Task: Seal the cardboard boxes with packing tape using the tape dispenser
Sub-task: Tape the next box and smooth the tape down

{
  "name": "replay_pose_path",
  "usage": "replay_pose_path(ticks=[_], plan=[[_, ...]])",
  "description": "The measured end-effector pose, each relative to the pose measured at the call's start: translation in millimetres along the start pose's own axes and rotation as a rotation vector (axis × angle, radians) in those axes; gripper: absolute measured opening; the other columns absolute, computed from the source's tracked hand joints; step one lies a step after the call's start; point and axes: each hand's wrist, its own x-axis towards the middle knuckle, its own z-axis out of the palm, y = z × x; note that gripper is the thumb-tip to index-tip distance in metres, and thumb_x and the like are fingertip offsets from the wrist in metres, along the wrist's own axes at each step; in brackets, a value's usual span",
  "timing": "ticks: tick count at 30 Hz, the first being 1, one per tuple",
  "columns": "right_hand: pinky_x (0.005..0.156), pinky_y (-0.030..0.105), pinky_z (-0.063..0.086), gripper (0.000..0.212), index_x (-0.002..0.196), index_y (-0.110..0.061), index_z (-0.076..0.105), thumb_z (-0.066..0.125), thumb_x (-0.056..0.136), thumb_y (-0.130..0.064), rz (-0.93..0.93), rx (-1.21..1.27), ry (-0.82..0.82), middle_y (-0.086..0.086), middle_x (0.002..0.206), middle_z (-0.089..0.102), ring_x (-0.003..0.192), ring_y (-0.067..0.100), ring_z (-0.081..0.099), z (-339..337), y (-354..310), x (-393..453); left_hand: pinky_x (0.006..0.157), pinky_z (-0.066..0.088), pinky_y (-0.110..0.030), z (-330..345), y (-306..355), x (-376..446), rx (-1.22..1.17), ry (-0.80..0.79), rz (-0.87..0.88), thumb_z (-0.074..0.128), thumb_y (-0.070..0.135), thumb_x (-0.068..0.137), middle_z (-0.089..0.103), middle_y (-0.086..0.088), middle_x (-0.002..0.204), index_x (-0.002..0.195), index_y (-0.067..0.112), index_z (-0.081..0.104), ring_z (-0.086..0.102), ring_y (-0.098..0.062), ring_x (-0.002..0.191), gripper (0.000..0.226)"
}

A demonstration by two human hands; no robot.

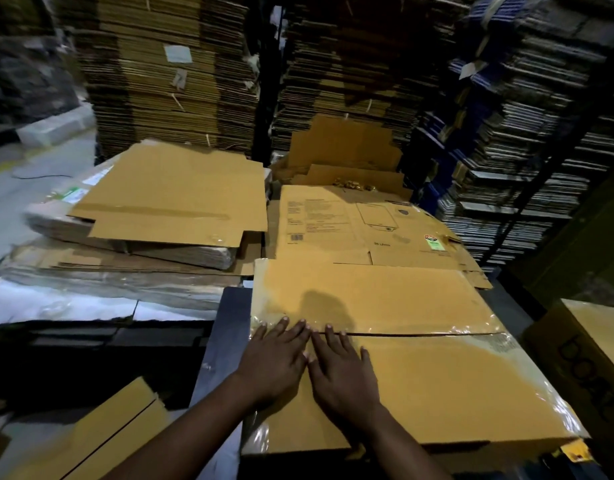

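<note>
Both forearms come in from the bottom edge, bare, angled up toward the middle. Left hand (pixel 272 362) lies flat, palm down, fingers straight and slightly spread. Right hand (pixel 340 372) lies just beside it, also flat, palm down, fingers straight and pointing up-left. Index fingers look like they touch near the tips, hard to tell. Neither hand grips anything.
</note>
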Motion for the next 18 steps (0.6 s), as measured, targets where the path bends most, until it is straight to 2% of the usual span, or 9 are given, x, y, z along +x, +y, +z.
replay_pose_path(ticks=[3, 6, 8, 11, 13, 16, 18], plan=[[0.121, 0.053, 0.008, 0.069, 0.158, -0.042, 0.006, 0.018, 0.095, -0.07, 0.021, 0.011, -0.025, -0.014, 0.166, 0.003, 0.154, 0.014, 0.0, 1, 2, 1, 0.122, 0.006, -0.037, 3, -13, -4, -0.049, 0.14, -0.022, 0.033, 0.028, 0.105, 0.016, 0.009, 0.164, 0.156, 0.026, 0.029, 0.009, -0.015, 0.153, 0.051], [0.12, 0.057, 0.005, 0.07, 0.157, -0.042, 0.005, 0.019, 0.095, -0.069, 0.048, 0.005, 0.003, -0.013, 0.167, 0.002, 0.154, 0.015, -0.002, 3, -3, -2, 0.115, 0.002, -0.026, 10, -24, -14, -0.228, 0.322, -0.161, 0.036, 0.025, 0.104, 0.012, 0.006, 0.163, 0.155, 0.018, 0.032, 0.012, -0.018, 0.153, 0.051], [0.119, 0.059, 0.003, 0.07, 0.158, -0.039, 0.007, 0.021, 0.096, -0.067, 0.074, 0.027, 0.024, -0.011, 0.167, 0.001, 0.154, 0.017, -0.003, 5, -13, -4, 0.112, 0.001, -0.022, 12, -26, -19, -0.326, 0.331, -0.218, 0.04, 0.029, 0.105, 0.012, 0.004, 0.165, 0.155, 0.017, 0.03, 0.008, -0.016, 0.153, 0.052], [0.119, 0.061, 0.001, 0.073, 0.159, -0.037, 0.007, 0.022, 0.095, -0.069, 0.081, 0.047, 0.046, -0.011, 0.167, -0.004, 0.154, 0.016, -0.004, 4, -18, -5, 0.11, 0.001, -0.019, 12, -27, -18, -0.344, 0.327, -0.207, 0.045, 0.033, 0.104, 0.016, 0.004, 0.164, 0.155, 0.018, 0.032, 0.006, -0.013, 0.152, 0.054], [0.119, 0.061, 0.0, 0.075, 0.158, -0.04, 0.004, 0.02, 0.092, -0.072, 0.054, 0.049, 0.036, -0.015, 0.165, -0.011, 0.154, 0.014, -0.008, 3, -20, -8, 0.11, 0.002, -0.017, 13, -28, -17, -0.403, 0.351, -0.204, 0.047, 0.028, 0.104, 0.021, 0.006, 0.162, 0.153, 0.018, 0.037, 0.009, -0.01, 0.151, 0.051], [0.118, 0.059, -0.003, 0.07, 0.154, -0.052, -0.005, 0.022, 0.092, -0.074, -0.101, 0.015, -0.033, -0.017, 0.165, -0.012, 0.154, 0.015, -0.009, 6, -39, -17, 0.113, 0.019, -0.014, 16, -26, -17, -0.704, 0.482, -0.215, 0.049, 0.009, 0.102, 0.033, 0.017, 0.153, 0.139, 0.023, 0.055, 0.02, 0.008, 0.14, 0.04], [0.119, 0.057, -0.003, 0.07, 0.154, -0.05, -0.004, 0.024, 0.094, -0.071, -0.165, 0.01, -0.05, -0.015, 0.166, -0.006, 0.154, 0.016, -0.007, 11, -53, -19, 0.111, 0.03, -0.013, 21, -26, -18, -0.949, 0.608, -0.272, 0.048, -0.002, 0.1, 0.036, 0.022, 0.149, 0.133, 0.031, 0.055, 0.029, 0.017, 0.134, 0.047]])
